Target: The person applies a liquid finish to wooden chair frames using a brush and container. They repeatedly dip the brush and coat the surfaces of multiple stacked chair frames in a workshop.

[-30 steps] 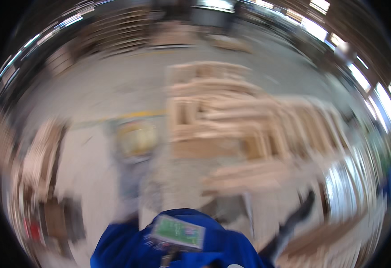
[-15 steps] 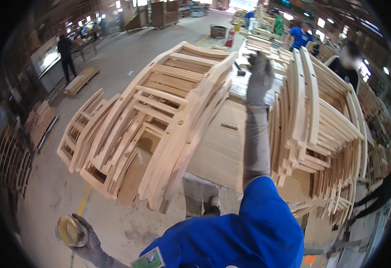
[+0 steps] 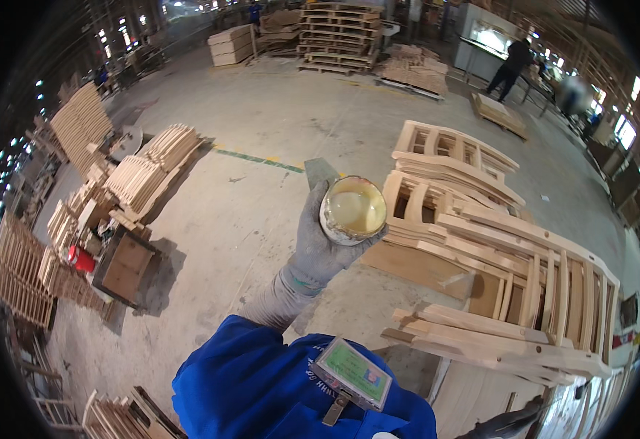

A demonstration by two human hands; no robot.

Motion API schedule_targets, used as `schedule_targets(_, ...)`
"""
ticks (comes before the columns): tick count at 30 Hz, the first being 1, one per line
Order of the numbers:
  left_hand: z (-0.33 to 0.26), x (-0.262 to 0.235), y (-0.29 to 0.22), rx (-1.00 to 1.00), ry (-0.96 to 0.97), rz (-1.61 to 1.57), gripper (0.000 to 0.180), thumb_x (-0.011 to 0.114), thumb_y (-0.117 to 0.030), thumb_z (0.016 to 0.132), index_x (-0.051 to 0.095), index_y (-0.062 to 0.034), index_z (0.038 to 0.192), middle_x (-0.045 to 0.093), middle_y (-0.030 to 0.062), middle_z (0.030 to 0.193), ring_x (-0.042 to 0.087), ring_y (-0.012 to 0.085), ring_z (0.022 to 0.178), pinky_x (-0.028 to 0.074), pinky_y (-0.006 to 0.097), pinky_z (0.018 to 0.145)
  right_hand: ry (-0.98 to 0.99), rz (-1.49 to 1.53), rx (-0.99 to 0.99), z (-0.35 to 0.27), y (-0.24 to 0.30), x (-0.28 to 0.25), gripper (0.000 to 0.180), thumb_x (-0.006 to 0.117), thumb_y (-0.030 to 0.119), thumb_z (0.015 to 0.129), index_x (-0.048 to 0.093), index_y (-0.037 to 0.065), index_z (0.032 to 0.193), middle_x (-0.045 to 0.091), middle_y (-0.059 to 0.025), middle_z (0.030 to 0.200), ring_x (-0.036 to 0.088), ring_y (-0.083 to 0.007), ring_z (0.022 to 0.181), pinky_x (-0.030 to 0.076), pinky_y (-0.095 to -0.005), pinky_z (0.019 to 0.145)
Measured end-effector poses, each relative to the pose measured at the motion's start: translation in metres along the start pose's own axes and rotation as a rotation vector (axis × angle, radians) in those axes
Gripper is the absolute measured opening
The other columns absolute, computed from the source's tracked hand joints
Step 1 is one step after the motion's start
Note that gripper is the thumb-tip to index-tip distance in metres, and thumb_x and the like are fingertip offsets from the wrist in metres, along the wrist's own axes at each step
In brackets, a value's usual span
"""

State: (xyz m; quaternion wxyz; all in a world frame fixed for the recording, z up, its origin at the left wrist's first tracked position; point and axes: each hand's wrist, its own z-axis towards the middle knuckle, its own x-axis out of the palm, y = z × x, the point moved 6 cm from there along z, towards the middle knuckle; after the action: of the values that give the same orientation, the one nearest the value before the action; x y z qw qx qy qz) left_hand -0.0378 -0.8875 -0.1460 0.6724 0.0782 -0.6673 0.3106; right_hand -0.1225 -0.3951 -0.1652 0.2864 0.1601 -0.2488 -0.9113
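Note:
A grey-gloved left hand, my left hand, is wrapped round a small round tub held up before me. Smears coat the tub's rim, and a pale yellowish paste or liquid shows inside. A flat grey shape shows just past my fingertips; whether it is held or lies on the floor I cannot tell. Low at the right edge is my right hand, dark-gloved and beside the worktable. Its fingers are too unclear to show a grip. Near both hands lie stacked wooden slatted frames, like chair backs.
More wooden parts are stacked on the floor at left, by a box-like stand with a red container. Pallets are piled at the back. A person in dark clothes stands far right.
My view has swung left, so the frames now sit at the right. My left hand has brought the tub up toward the middle. My right hand has shifted to the lower right edge of view.

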Motion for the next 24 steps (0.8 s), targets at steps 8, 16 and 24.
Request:
schedule_targets(8, 0.0, 0.014, 0.002, 0.037, 0.115, 0.087, 0.048, 0.037, -0.048, 0.094, 0.047, -0.0121, 0.124, 0.051, 0.0113, 0.122, 0.05, 0.0284, 0.115, 0.041, 0.05, 0.098, 0.201, 0.186, 0.183, -0.013, 0.012, 0.043, 0.034, 0.039, 0.022, 0.099, 0.058, -0.003, 0.112, 0.063, -0.0128, 0.109, 0.061, -0.0217, 0.098, 0.05, -0.0323, 0.085)
schedule_targets(16, 0.007, 0.014, 0.024, -0.164, 0.095, -0.18, 0.049, 0.035, -0.049, 0.095, 0.047, -0.0122, 0.125, 0.051, 0.0105, 0.123, 0.049, 0.028, 0.115, 0.042, 0.051, 0.096, 0.13, 0.156, 0.22, -0.011, 0.065, 0.015, 0.038, 0.044, 0.029, 0.097, 0.059, -0.005, 0.107, 0.064, -0.0167, 0.1, 0.063, -0.0268, 0.089, 0.054, -0.0344, 0.074)
schedule_targets(24, 0.013, 0.016, 0.06, -0.288, 0.169, -0.194, 0.048, 0.034, -0.048, 0.096, 0.048, -0.0129, 0.125, 0.052, 0.0101, 0.123, 0.049, 0.0266, 0.115, 0.043, 0.051, 0.095, 0.079, 0.109, 0.294, -0.018, 0.063, -0.013, 0.035, 0.045, 0.026, 0.097, 0.058, -0.006, 0.106, 0.062, -0.0167, 0.1, 0.061, -0.0265, 0.089, 0.052, -0.0353, 0.078)
